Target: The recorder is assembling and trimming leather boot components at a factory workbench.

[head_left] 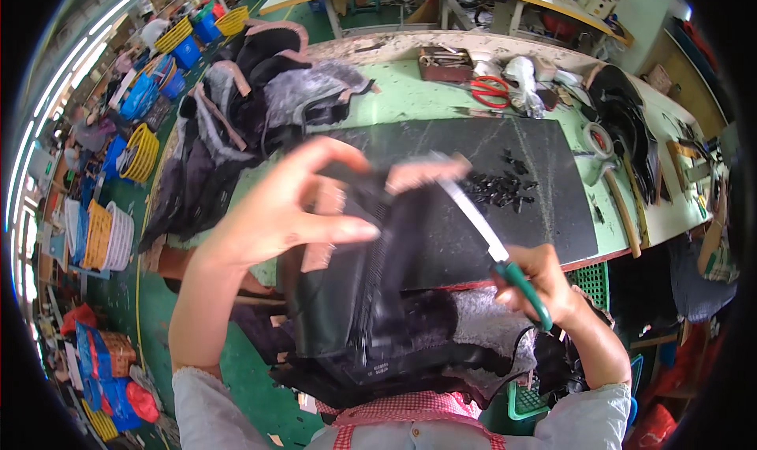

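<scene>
My left hand [272,202] is curled at the top of a black leather boot shaft [335,308], its thumb lying across the front. A zipper [371,292] runs down the shaft, and pale tan strips [322,233] show at its top. The upper edge is smeared by motion. In my right hand [544,280] are green-handled scissors [516,280], their long silver blade pointing up and left, with the tip close to the tan strip [426,172]. Below, over my lap, lie more black pieces with grey fleece lining [489,324].
A dark cutting board [544,229] on the green table bears small black scraps [505,186]. Fleece-lined pieces [307,91] are heaped at the far left. Red-handled scissors [490,91], a tape roll [598,139] and a hammer [619,202] lie beyond and right. A green basket [524,403] stands below.
</scene>
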`<state>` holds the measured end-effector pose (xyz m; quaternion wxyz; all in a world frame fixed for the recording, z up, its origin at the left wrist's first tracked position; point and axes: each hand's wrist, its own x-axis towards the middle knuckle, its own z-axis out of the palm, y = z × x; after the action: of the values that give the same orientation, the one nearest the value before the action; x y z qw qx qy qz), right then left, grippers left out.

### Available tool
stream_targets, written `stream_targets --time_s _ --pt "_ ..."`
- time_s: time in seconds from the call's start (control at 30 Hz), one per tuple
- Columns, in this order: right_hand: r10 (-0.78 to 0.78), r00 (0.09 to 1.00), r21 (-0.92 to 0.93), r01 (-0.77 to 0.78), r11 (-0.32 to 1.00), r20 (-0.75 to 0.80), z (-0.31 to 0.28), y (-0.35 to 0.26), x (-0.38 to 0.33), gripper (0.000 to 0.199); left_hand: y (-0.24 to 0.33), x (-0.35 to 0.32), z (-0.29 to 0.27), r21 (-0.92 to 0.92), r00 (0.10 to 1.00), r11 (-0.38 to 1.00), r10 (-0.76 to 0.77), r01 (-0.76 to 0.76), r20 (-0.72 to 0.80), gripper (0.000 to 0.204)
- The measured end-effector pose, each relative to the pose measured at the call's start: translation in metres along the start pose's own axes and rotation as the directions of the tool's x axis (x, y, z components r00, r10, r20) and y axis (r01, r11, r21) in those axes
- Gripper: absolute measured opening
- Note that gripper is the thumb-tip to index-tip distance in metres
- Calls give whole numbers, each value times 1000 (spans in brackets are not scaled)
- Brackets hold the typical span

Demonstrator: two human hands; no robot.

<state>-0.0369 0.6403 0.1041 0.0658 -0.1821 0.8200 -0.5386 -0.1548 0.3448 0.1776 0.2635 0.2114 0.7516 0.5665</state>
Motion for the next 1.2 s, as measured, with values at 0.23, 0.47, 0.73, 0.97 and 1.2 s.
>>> stream_targets --time_s 0.23,0.47,0.73,0.97,1.2 --pt "252 600 -472 -775 421 -760 -114 105 -32 49 -65 24 -9 193 960 941 262 -277 103 91" --pt "54 601 -541 -752 376 -798 -171 163 -58 36 -91 95 1 716 878 661 456 -225 -146 31" --pt "105 699 -337 -465 819 -708 -106 100 -20 20 -79 315 60 524 933 834 309 -172 -185 38" --pt "112 977 -324 -168 931 -184 -36 56 -12 22 -93 175 38 394 863 769 461 -504 205 32" --pt "-108 698 -500 -388 774 -708 -148 163 123 46 -85 49 6 586 960 763 172 -273 223 14"
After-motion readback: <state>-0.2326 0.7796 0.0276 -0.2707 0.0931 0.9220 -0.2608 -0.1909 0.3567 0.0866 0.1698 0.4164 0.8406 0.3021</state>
